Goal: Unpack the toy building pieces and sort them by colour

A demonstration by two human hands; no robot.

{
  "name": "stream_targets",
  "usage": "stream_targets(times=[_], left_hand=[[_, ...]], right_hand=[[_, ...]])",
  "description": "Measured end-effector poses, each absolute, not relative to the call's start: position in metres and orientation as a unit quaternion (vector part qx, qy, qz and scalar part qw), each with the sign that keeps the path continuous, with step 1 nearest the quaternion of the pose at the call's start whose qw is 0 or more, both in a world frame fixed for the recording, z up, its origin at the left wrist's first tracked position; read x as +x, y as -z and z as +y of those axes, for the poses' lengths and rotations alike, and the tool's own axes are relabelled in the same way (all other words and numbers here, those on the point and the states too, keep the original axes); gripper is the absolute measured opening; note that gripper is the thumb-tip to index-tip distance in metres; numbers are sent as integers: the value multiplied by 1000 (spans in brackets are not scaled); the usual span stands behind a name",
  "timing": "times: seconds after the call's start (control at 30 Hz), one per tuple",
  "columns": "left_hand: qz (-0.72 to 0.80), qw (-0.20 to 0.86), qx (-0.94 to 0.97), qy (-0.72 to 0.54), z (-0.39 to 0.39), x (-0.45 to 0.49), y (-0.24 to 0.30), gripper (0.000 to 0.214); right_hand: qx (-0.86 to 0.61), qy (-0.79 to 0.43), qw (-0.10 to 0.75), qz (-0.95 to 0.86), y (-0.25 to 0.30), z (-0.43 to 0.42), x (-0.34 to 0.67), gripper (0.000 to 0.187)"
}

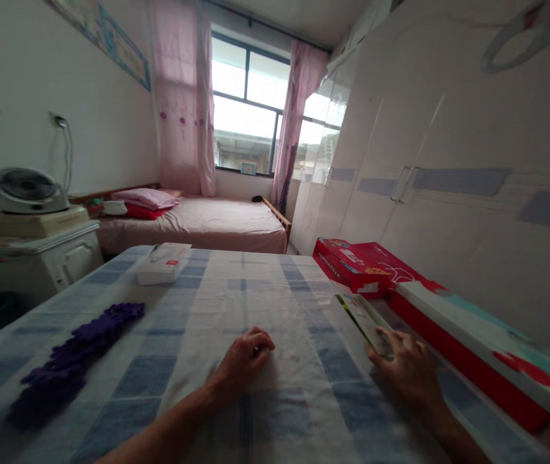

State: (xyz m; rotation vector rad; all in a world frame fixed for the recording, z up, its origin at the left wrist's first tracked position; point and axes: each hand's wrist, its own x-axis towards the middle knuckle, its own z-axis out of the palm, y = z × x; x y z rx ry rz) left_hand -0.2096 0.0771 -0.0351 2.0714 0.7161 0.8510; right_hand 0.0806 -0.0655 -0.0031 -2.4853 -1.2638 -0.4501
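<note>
The right hand [407, 374] lay fingers apart on a flat box [358, 314] at the right of the checked cloth [256, 290], just beside a red box [352, 261]. The left hand [246, 361] rested on the cloth, fingers curled in, holding nothing. Print on the boxes, including a white box [163, 263], was too blurred to read, and all were closed.

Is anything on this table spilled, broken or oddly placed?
Nothing stands out. The purple strip lies loosely bunched on the cloth; the left hand rests curled, the right hand lies on a flat packet.
</note>
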Motion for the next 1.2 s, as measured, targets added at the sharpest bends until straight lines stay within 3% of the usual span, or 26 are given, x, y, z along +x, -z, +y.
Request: stream_targets(times=[0.33, 0.57, 0.73, 0.87, 1.03, 1.2], left_hand=[[334, 499, 684, -414, 72, -216, 18, 47], [416, 544, 601, -412, 80, -217, 28, 78], [419, 510, 628, -412, 80, -215, 28, 59], [427, 475, 626, -447, 80, -220, 25, 42], [393, 477, 617, -488, 81, -225, 19, 40], [371, 478, 575, -551, 86, -231, 9, 48]], right_hand=[[-737, 22, 255, -626, -8, -16, -57, 46], [-663, -182, 466, -557, -9, 6, -59, 45], [-631, -262, 627, -376, -7, 17, -30, 28], [-586, -272, 707, -288, -9, 34, -6, 20], [-585, -296, 715, -243, -1, 70, 13, 10], [-560, -432, 617, -344, 15, 118, -10, 15]])
